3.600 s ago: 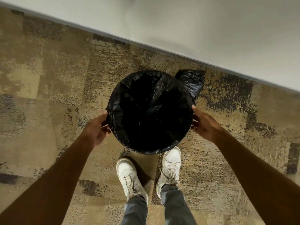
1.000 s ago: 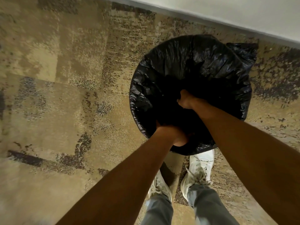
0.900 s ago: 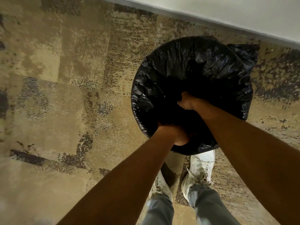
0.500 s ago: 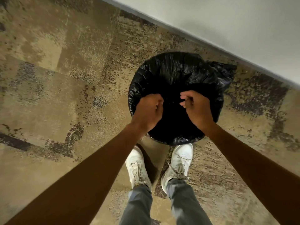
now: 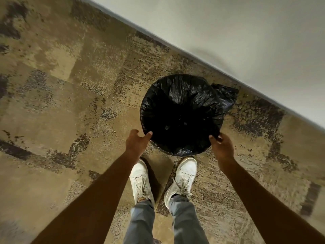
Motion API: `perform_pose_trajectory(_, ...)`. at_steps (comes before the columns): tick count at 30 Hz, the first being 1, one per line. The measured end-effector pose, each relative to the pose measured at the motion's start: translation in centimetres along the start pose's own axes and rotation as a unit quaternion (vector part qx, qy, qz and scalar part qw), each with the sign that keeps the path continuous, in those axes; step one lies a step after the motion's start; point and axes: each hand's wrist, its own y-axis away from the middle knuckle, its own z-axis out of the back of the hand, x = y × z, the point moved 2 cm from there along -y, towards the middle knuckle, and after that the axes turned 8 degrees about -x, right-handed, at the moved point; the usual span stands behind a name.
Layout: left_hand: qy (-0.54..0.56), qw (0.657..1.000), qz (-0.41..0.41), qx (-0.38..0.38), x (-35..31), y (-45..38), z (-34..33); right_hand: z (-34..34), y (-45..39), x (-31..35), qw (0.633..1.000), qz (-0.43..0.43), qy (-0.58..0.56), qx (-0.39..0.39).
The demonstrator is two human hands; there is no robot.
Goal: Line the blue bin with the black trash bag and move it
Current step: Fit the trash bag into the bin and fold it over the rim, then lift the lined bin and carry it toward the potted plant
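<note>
The left hand sits at the near-left edge of the round bin mouth, its grip apart: thumb and forefinger spread, with the forefinger tip touching the black trash bag where it folds over the rim, and nothing clamped between them. The right hand is at the near-right edge, its grip together on a fold of the bag at the rim, fingertips pinching the plastic. The bag covers the whole opening and drapes down the outside, so none of the blue bin's own wall shows; the inside reads as a dark hollow with crinkled, glossy plastic on the far side. A loose flap of the bag sticks out at the far right, towards the wall. The lined bin stands on the mottled tan and brown carpet, near the grey baseboard where carpet meets wall. Just near of the bin are two white sneakers, toes almost at its base, with grey trouser legs below them.
</note>
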Motion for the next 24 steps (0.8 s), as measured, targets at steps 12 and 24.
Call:
perform_pose_trajectory(12,0.211,0.974,0.049,0.059,-0.4,0.5,-1.6,-1.0,0.1,0.3,0.985,-0.099,-0.123,0.070)
perform_pose_trajectory(24,0.235,0.970,0.028,0.049,-6.1,4.6,7.9,4.2,4.3,11.1,0.980,-0.074,-0.109,0.147)
